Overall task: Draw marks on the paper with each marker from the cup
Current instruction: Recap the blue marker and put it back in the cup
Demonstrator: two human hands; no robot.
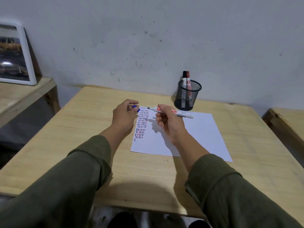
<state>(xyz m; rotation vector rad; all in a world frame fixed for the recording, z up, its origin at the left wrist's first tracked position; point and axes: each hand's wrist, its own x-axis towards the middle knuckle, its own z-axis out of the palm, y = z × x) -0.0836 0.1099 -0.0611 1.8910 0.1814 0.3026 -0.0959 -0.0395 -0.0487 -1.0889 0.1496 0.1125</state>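
While you sit at the wooden table (92,145), both of your hands are up above it, and your green sleeves (69,186) reach out in front of you.

Your right hand (169,120) is closed around a white marker (184,114). The marker lies almost flat in your fingers, with its dark tip pointing left. The tip is bare, with no cap on it. It hangs over the top left part of the paper (194,137), just above the little marks.

Your left hand (125,114) is curled shut on a small blue cap (136,108). You can see only bits of the cap between your fingers. This hand is just beside the left edge of the paper, close to the marker tip but not touching it. Your two hands are near each other, with a small gap between them.

The paper lies flat on the table, a bit to your right. Rows of short marks (142,123) in red and a dark color run down its left side. The rest of the paper is white.

The black mesh cup (187,96) stands at the back of the table, near the wall (148,38), just past the top edge of the paper. Two markers stand in it, a black-capped marker (184,76) and a red-capped marker (188,77), side by side.

A white picture frame (18,55) leans on a shelf far to your left.
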